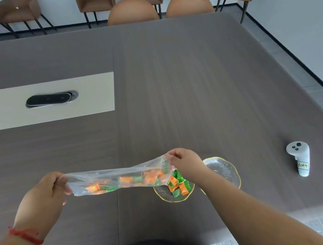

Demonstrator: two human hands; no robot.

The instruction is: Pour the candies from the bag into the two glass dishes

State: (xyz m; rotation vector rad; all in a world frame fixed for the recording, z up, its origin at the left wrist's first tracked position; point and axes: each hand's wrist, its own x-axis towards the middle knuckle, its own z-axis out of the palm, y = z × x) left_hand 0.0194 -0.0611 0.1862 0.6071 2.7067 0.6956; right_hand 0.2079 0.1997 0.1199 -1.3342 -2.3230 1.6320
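Left hand (pixel 46 193) pinching bag (pixel 117 176), right hand (pixel 184 161) tipping candies (pixel 179 185) into near dish (pixel 160 193)

We see a wide grey-brown wood-grain bench (pixel 202 82). On it rest two gold-rimmed glass dishes (pixel 226 171), touching near the front edge, the nearer one (pixel 163 192) holding orange and green candies (pixel 179 183). A white controller (pixel 299 156) lies to the right; a black oval cover (pixel 50 98) sits in a pale inset panel (pixel 91 91) at left.
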